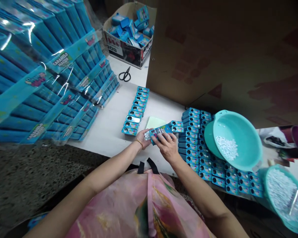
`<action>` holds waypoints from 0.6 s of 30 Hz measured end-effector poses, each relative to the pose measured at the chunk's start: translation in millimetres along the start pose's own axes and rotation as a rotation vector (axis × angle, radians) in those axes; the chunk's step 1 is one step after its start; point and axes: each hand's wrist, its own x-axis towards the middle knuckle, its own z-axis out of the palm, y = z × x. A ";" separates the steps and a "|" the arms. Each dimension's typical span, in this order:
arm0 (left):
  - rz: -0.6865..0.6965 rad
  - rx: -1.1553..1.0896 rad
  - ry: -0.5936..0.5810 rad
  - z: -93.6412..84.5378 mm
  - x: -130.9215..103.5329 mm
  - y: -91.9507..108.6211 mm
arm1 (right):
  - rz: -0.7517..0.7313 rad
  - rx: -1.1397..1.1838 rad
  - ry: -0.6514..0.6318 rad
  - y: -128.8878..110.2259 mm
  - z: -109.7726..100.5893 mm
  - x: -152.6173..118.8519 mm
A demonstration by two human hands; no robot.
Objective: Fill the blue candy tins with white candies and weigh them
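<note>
My right hand (169, 148) grips a small blue candy box (161, 130), its fingers laid across the top. The box lies tilted on its side, one end toward my left hand (143, 140). That hand is cupped around several small white candies (146, 135) at the box's end. Behind the box, a pale green pad (156, 121) lies partly covered on the white table (109, 125). To the left runs a row of upright blue boxes (136, 109) with dark round holes in their tops. Two more such boxes (176, 126) stand just right of the held one.
Many blue boxes (191, 138) fill the right side, with a teal basin (250, 138) of candies on them. Another teal basin (268, 198) holds a metal scoop (293, 202). Plastic-wrapped display packs (44, 82) stand left. Scissors (124, 75) and a carton (129, 56) lie behind.
</note>
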 end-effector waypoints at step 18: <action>-0.015 0.008 0.201 -60.7 -65.2 10.8 | 0.788 0.992 0.325 51.2 98.8 17.6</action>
